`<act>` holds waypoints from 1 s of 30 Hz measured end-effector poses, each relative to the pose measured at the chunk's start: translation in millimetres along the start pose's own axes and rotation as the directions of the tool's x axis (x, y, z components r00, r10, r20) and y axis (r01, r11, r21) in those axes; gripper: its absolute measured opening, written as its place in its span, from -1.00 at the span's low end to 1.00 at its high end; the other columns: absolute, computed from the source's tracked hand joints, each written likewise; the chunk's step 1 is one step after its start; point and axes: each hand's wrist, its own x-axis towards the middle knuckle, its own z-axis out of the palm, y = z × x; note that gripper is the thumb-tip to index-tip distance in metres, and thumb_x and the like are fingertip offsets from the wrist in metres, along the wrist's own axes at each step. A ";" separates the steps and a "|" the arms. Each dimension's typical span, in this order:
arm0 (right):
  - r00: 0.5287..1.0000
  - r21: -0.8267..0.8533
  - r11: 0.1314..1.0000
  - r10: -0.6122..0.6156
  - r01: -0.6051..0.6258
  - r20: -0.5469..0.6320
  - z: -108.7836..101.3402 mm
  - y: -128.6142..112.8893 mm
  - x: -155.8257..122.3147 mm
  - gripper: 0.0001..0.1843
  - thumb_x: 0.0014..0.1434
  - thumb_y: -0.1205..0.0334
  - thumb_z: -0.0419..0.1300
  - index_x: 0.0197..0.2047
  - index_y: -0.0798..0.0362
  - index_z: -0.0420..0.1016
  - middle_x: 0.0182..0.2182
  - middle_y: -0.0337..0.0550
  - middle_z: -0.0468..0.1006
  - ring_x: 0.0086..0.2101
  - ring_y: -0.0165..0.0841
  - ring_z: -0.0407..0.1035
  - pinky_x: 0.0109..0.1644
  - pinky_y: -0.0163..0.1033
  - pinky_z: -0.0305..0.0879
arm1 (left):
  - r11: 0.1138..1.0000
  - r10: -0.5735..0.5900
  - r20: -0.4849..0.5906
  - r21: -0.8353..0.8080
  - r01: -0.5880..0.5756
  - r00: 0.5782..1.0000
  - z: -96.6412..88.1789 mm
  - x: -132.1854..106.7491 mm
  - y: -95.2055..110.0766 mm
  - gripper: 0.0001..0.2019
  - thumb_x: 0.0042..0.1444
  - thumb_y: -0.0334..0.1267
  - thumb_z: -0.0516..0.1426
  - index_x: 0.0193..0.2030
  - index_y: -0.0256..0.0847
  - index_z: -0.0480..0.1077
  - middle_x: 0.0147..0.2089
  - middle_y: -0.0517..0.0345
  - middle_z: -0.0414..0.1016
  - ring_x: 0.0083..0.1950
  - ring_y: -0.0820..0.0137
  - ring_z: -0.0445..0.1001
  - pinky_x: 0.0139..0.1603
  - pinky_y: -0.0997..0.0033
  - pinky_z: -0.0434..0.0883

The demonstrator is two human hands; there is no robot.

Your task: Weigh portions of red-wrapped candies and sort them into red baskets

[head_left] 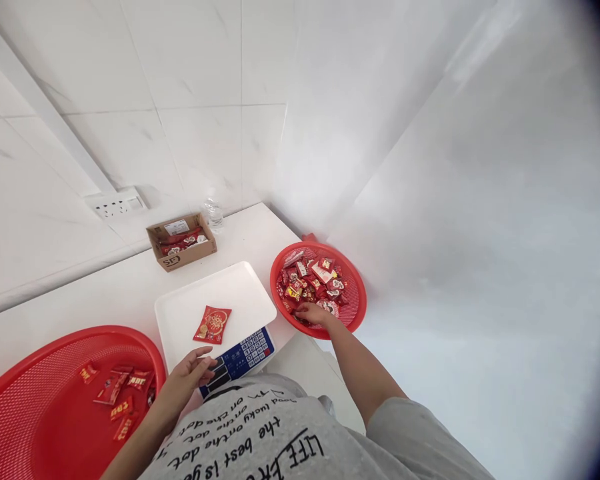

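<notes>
My left hand point(193, 377) hovers at the front left of the weighing scale, fingers apart and holding nothing. Close to its fingertips, a red packet point(213, 325) with gold print lies flat on the scale's white tray point(247, 293). Below the tray shows the scale's blue keypad panel point(250, 350). My right hand point(314, 313) reaches into the round red basket point(361, 293) on the right, among many red-wrapped sweets point(313, 280). Its fingers are bent together at the sweets by the near rim; what they pinch is hidden.
A larger red basket point(30, 363) with several red packets point(117, 387) stands at the left. Behind the scale are an open cardboard box point(193, 255) of red packets and a clear plastic bottle point(213, 213). A tiled wall with a socket point(116, 204) borders the white table point(250, 230).
</notes>
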 end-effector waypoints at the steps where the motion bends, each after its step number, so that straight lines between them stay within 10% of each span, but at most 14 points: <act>1: 0.999 0.013 1.000 -0.005 0.004 0.033 -1.2 -1.9 -0.8 -0.75 0.01 0.08 0.24 -0.28 0.04 0.54 -0.37 -0.17 0.57 -0.35 -0.34 0.39 -0.22 -0.25 0.26 | 1.000 -0.001 0.002 -0.001 0.001 1.000 0.4 -0.6 1.4 -0.38 -0.22 0.14 0.24 -0.06 -0.23 0.37 -0.24 0.03 0.55 -0.27 0.29 0.52 -0.12 0.20 0.46; 12: 0.989 0.347 0.933 0.047 -0.093 0.139 -0.8 -23.7 -18.1 -0.43 0.03 -0.23 0.18 0.00 -0.05 0.48 0.02 -0.02 0.49 -0.06 -0.26 0.38 -0.01 -0.16 0.29 | 1.000 0.016 0.001 0.011 -0.016 1.000 2.1 5.1 -4.4 -0.42 -0.19 0.10 0.25 -0.06 -0.22 0.40 -0.24 0.03 0.57 -0.27 0.30 0.52 -0.13 0.23 0.46; 24: 0.987 0.611 0.785 -0.002 -0.098 0.161 2.7 -28.5 -25.1 -0.16 -0.08 -0.01 0.36 0.25 -0.06 0.22 0.32 -0.09 0.07 0.21 -0.25 0.12 0.23 -0.21 0.15 | 1.000 -0.009 -0.002 -0.016 0.009 1.000 3.9 3.6 -3.5 -0.34 -0.27 0.15 0.28 -0.05 -0.23 0.39 -0.24 0.03 0.55 -0.26 0.28 0.50 -0.11 0.21 0.44; 30: 0.988 0.629 0.762 0.113 -0.153 0.103 11.4 -29.2 -20.2 -0.36 0.02 0.10 0.24 0.19 -0.08 0.27 0.18 -0.09 0.35 0.04 -0.30 0.33 0.08 -0.20 0.28 | 1.000 0.007 0.010 -0.020 -0.007 1.000 2.3 13.6 -20.0 -0.35 -0.20 0.15 0.24 -0.02 -0.23 0.37 -0.21 0.04 0.54 -0.26 0.30 0.50 -0.13 0.24 0.42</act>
